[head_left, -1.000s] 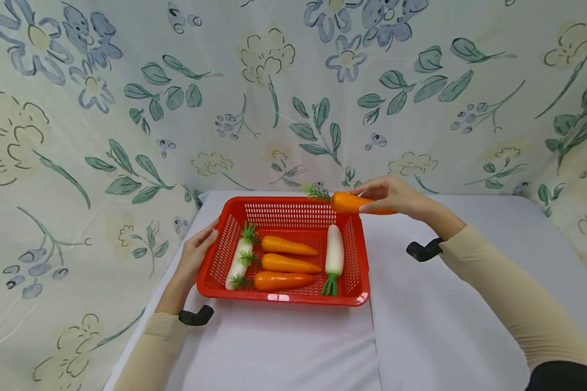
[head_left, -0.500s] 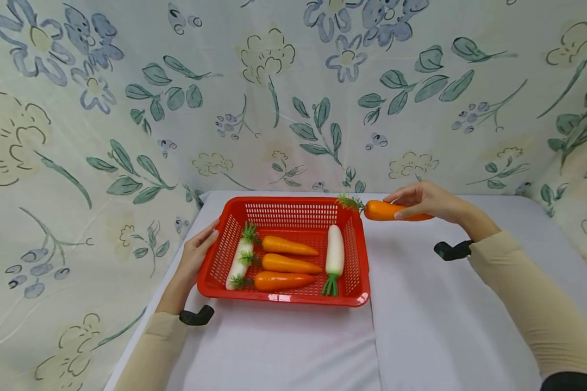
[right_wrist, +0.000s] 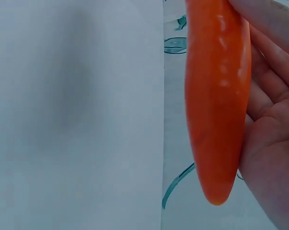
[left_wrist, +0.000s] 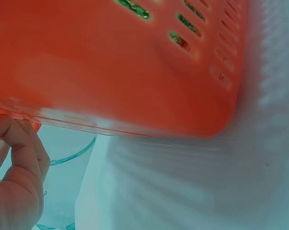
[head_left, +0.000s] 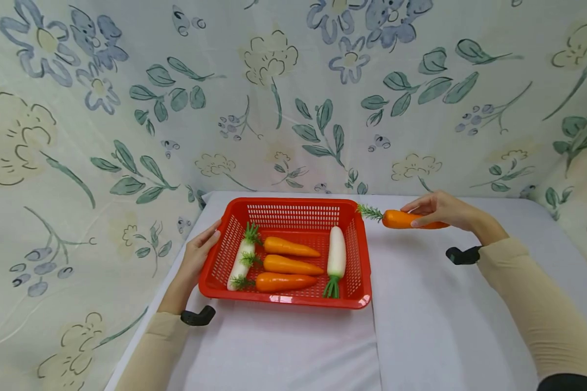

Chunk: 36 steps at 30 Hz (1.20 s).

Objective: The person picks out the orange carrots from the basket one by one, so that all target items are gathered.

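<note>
My right hand [head_left: 447,210] holds an orange carrot [head_left: 396,219] with a feathery green top, above the table to the right of the red basket [head_left: 293,300]. In the right wrist view the carrot's tapered end [right_wrist: 218,139] hangs past the thumb and fingers. At the basket's left side, my left hand [head_left: 195,258] grips the rim; the left wrist view shows its bent fingers [left_wrist: 24,148] at that rim. Inside the basket lie three carrots [head_left: 293,265] side by side, a white radish [head_left: 241,263] on the left and another white radish [head_left: 337,252] on the right.
The basket stands on a table covered with white cloth [head_left: 420,304], with a fold running right of its front corner. Behind and to the left hangs a flower-printed curtain [head_left: 283,108].
My right hand has carried the carrot rightward and slightly down, from over the basket's back right corner to outside it. My left hand stays at the rim.
</note>
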{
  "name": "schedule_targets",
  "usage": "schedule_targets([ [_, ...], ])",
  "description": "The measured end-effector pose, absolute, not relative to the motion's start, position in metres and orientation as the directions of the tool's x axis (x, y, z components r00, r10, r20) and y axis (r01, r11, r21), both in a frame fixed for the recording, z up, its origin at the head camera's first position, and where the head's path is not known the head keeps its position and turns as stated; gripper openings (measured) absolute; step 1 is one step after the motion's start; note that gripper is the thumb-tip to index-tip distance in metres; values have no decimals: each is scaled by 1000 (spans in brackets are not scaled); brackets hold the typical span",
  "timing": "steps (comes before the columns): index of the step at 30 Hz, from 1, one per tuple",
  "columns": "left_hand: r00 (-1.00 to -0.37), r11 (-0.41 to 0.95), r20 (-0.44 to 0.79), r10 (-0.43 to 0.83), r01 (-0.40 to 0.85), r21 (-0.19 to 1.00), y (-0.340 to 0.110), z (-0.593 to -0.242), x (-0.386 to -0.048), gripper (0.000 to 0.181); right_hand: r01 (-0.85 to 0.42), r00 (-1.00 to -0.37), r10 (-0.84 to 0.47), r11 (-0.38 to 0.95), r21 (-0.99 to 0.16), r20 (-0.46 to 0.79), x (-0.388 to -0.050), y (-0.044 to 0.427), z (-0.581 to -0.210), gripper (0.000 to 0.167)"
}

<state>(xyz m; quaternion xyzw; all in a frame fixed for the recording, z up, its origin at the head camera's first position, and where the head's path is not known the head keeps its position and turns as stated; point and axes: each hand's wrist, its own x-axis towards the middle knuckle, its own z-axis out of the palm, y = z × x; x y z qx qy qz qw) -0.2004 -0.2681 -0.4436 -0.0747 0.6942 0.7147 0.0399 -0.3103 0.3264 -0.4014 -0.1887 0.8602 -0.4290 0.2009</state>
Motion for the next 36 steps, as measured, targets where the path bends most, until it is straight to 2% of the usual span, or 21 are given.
schedule_targets([
  [10, -992, -18, -117, -54, -116, 993, -273, -462, -208, 54, -116, -865, -462, 564, -817, -196, -317, 341, -431, 50],
  [24, -992, -35, -119, -50, -117, 992, -275, -464, -209, 54, -104, -870, -453, 550, -828, -192, -318, 349, -462, 48],
  [36, -987, -49, -156, -41, -154, 987, -265, -440, -197, 51, -85, -872, -447, 542, -836, -201, -319, 346, -474, 50],
])
